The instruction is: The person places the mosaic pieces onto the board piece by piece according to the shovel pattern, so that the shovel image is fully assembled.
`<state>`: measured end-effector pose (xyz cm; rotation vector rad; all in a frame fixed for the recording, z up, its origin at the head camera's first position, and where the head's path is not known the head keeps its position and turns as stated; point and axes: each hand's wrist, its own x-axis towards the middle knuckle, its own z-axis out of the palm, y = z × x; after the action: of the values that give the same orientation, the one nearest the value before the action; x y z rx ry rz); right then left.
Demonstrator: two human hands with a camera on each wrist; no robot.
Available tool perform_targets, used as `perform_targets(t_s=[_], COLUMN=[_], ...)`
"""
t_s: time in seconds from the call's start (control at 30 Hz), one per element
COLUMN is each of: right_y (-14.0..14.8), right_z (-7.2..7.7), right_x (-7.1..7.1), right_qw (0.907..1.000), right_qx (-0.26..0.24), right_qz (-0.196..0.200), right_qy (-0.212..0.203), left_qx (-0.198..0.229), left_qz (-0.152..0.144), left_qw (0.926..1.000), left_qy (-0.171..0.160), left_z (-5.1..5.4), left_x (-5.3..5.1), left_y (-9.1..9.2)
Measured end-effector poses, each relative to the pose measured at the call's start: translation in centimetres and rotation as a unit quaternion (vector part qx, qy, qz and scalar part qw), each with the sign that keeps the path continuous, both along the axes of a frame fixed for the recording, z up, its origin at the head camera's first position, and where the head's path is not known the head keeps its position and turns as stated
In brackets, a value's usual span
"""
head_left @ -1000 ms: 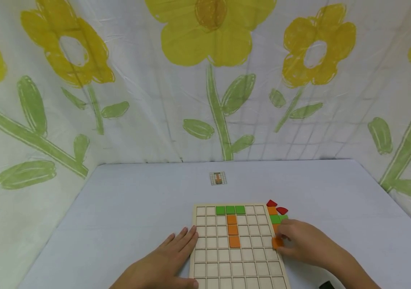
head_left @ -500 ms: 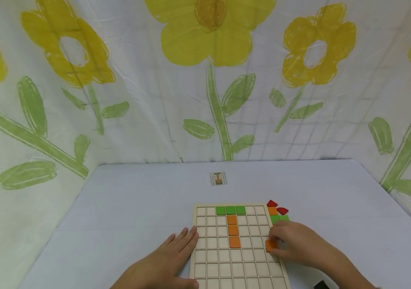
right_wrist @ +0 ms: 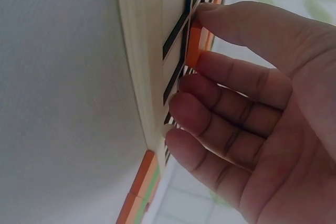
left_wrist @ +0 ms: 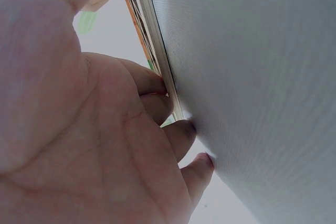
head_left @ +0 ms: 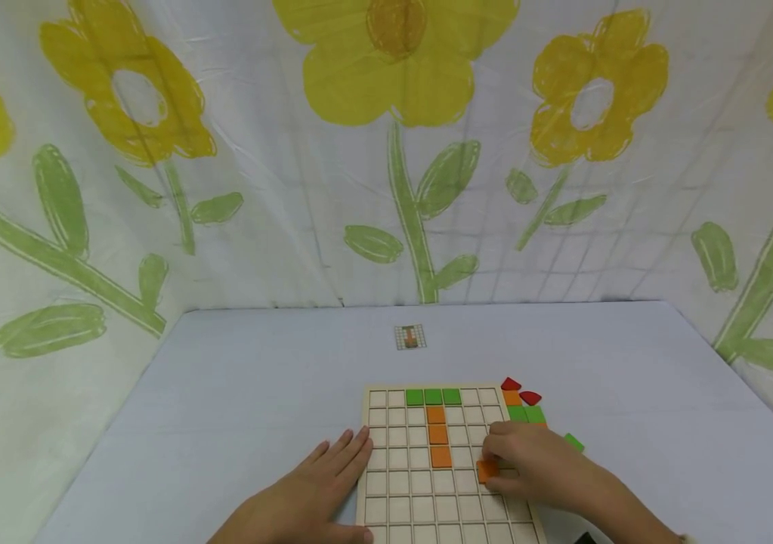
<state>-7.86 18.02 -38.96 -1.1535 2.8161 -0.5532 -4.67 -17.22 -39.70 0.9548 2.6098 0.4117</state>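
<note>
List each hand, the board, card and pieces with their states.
Board, partly filled
Left hand, against board's left edge
Right hand, pinching an orange tile
Three green tiles, in top row
Three orange tiles, below them
Red pieces, off the board
Other tiles, beside board
Card, lying flat

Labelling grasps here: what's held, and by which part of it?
Right hand pinches an orange tile by opposite edges, between thumb and index finger. Left hand grips nothing; it touches the left edge of the board.
</note>
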Motion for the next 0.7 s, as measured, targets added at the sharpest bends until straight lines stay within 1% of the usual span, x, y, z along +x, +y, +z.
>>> perform_targets(t_s=[0.27, 0.5, 0.7], right_y=[-1.1, -2.0, -3.1], right_z=[0.3, 0.3, 0.4], right_x=[0.1, 0.1, 0.0], right_qw=[0.9999, 0.9997, 0.9995], right_qx=[0.015, 0.015, 0.022], right_qz=[0.000, 0.018, 0.024], right_qy=[-0.008, -0.001, -0.004], left_qx=[0.000, 0.001, 0.001], left_qz=[-0.001, 0.003, 0.000], left_qw=[1.0000, 0.9999, 1.0000], left_qy=[0.001, -0.010, -0.006], left_z=[0.0, 0.1, 0.1], left_x=[0.1, 0.0, 0.0], left_y=[0.1, 0.1, 0.0])
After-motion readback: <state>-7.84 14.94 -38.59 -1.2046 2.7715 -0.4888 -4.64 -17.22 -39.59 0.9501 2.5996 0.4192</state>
